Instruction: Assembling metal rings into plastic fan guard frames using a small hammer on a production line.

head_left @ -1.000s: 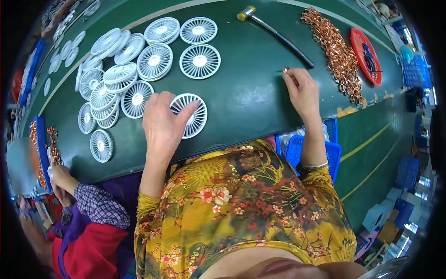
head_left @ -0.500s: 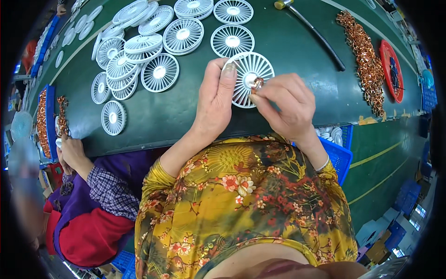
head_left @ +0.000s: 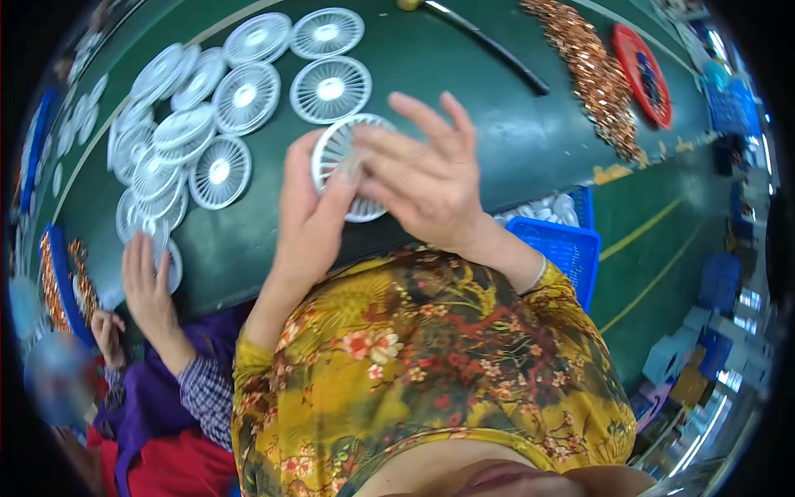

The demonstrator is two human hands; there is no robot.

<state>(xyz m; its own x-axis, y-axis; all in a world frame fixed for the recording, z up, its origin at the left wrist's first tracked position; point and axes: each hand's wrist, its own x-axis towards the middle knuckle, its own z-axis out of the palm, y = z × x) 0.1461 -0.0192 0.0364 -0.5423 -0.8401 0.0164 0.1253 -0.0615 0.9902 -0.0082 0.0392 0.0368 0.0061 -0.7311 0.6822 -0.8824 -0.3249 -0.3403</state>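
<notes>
My left hand (head_left: 308,217) grips a white round slotted disc (head_left: 333,147) by its left edge, thumb on top and fingers beneath. Over the disc's right side and middle lies my right hand (head_left: 432,184), its fingers stretched and spread, two of them raised. The hub is covered by these fingers, so I cannot see whether a copper ring sits there. Motion blurs the fingertips. Beyond the held disc lies another white slotted disc (head_left: 330,89), flat on the green table (head_left: 431,99).
More white discs (head_left: 170,132) lie heaped at left. A co-worker's hand (head_left: 151,290) touches that group; copper pieces (head_left: 51,286) are beside them. A hammer (head_left: 489,45), a copper pile (head_left: 584,74) and a red tray (head_left: 627,54) lie right. Blue baskets (head_left: 556,248) stand below the table edge.
My right hand has gone from pinching a copper ring at the disc's hub to spread fingers over the disc. The view has shifted right. The co-worker's hand has reached to the discs.
</notes>
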